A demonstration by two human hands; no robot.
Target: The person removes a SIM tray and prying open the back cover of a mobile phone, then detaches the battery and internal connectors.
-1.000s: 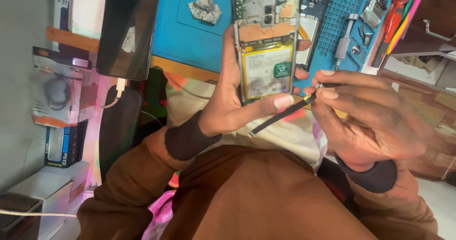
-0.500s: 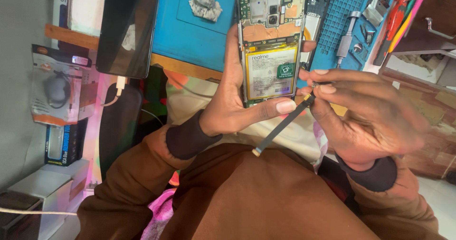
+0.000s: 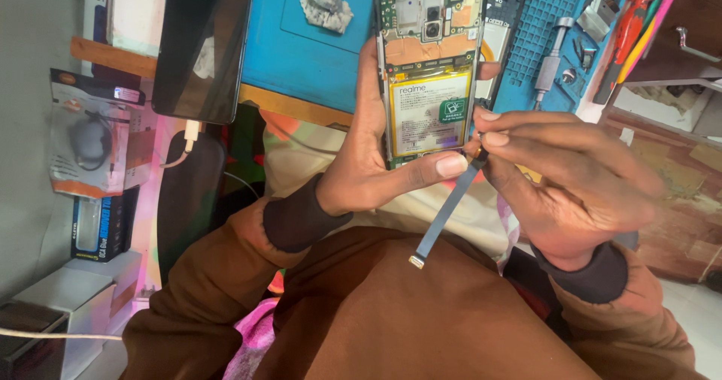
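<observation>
Left hand point(image 3: 376, 169) grips an opened phone point(image 3: 430, 72) with its back cover off, thumb across the lower edge, above the blue mat point(image 3: 301, 57) on the desk. Right hand point(image 3: 571, 184) pinches the upper end of a flat ribbon cable point(image 3: 445, 211) hanging beside the phone's lower corner.

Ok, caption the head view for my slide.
Left hand holds opened smartphone; right hand pinches its flat ribbon cable.

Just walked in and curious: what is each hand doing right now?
Left hand: closed around the opened phone.
Right hand: fingertips pinched on the top end of the flat ribbon cable.
</observation>
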